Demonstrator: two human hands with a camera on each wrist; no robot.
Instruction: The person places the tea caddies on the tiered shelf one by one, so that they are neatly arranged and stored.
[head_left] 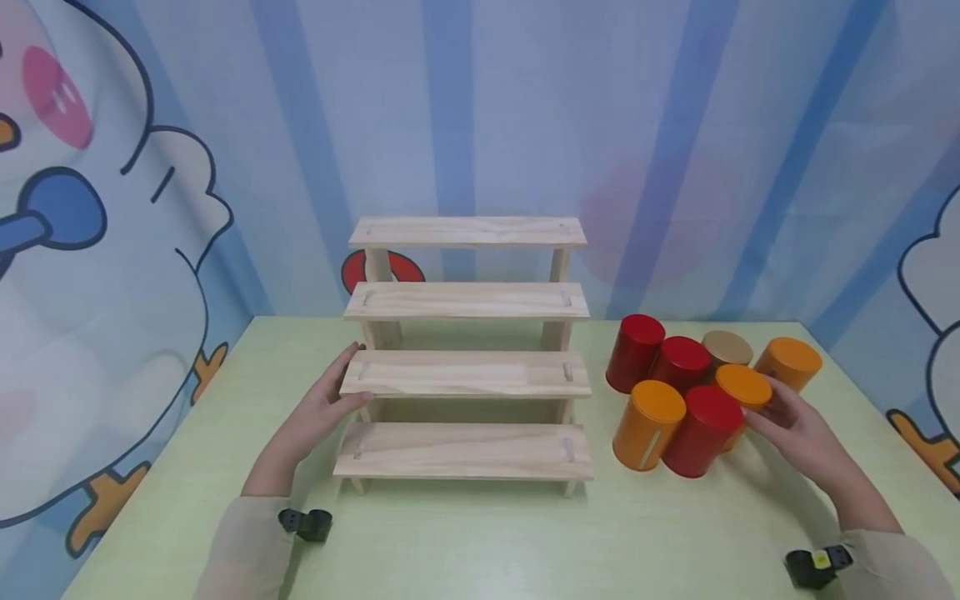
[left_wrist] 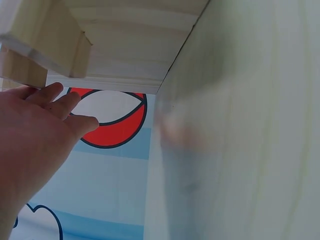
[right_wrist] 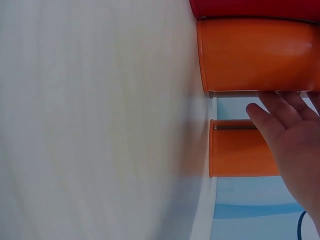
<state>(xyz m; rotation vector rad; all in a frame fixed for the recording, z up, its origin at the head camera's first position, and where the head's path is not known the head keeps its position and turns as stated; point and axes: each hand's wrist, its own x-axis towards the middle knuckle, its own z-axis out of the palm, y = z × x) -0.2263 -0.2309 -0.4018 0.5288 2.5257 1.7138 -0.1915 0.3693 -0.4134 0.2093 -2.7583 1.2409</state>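
- Head view: the left hand [head_left: 318, 414], fingers straight and holding nothing, rests against the left end of the wooden step shelf [head_left: 465, 375], whose four boards are bare.
- Seven closed canisters [head_left: 701, 400], red, orange and tan, cluster right of the shelf on the green table [head_left: 480, 542].
- The right hand [head_left: 795, 429], fingers relaxed, touches an orange canister [head_left: 744, 387].

A pale green table [head_left: 480, 542] carries a four-step wooden rack [head_left: 465, 375] and, to its right, seven clustered tins [head_left: 697, 392].
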